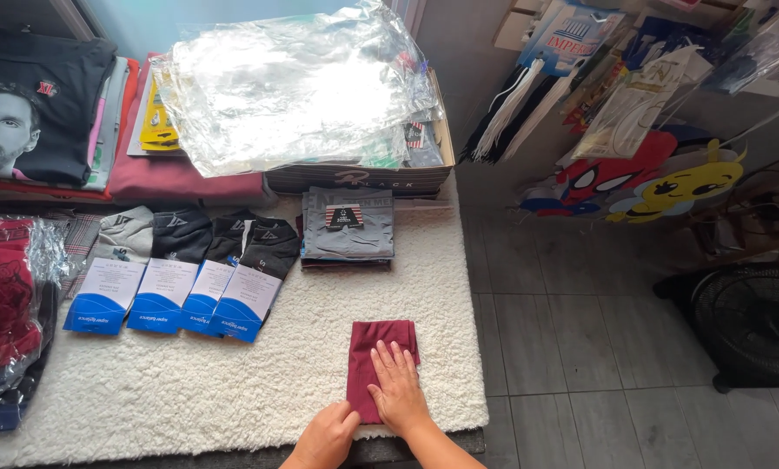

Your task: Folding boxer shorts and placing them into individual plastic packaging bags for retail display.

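Note:
A folded maroon cloth (379, 350) lies near the front edge of a white fluffy mat (233, 382). My right hand (398, 388) rests flat on top of it, fingers spread and pointing away from me. My left hand (327, 437) sits at the cloth's near left corner with its fingers curled at the edge; whether it pinches the fabric is hard to tell. Behind the cloth, a stack of folded grey garments (348, 226) lies on the mat.
Several pairs of packaged socks (181, 269) lie in a row at left. A cardboard box (354, 178) heaped with clear plastic bags (294, 82) stands behind. Folded shirts (50, 113) and bagged red clothing (3, 295) are at left. A black fan (750, 321) stands on the tiled floor at right.

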